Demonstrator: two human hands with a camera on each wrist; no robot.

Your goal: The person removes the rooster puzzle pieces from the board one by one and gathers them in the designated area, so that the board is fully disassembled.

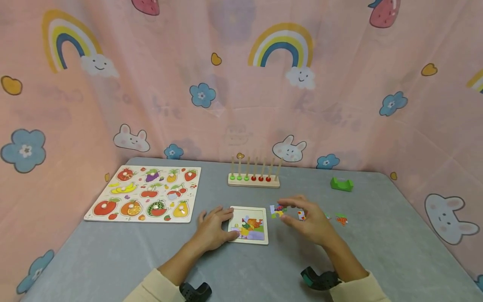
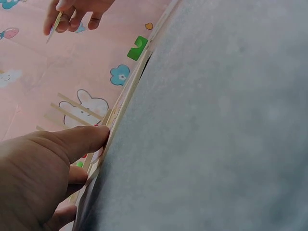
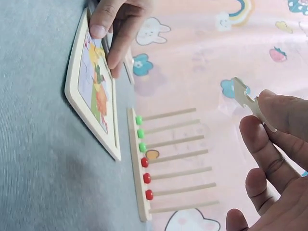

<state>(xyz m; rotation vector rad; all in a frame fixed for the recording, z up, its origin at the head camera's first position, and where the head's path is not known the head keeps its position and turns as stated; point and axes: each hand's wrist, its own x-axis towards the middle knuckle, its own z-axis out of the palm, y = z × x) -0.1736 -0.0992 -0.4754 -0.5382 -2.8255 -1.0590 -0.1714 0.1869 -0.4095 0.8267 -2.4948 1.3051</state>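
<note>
My left hand (image 1: 212,228) rests at the left side of a small square puzzle board (image 1: 238,213), its thumb on the lower left and its fingers at the upper left corner. Part of a colourful cartoon picture (image 1: 253,229) lies inside the pale frame; bare wood shows at its upper left. To the right of the board, my right hand (image 1: 313,220) pinches a jigsaw piece (image 3: 248,100) between thumb and fingers, raised off the table. Its printed side (image 1: 278,210) shows purple, yellow and green in the head view.
Loose pieces lie by the right hand, one with orange (image 1: 342,219) and one partly hidden (image 1: 301,215). A fruit puzzle board (image 1: 137,217) lies left. Behind stand a peg rack (image 1: 253,183) with green and red beads and a green block (image 1: 341,185).
</note>
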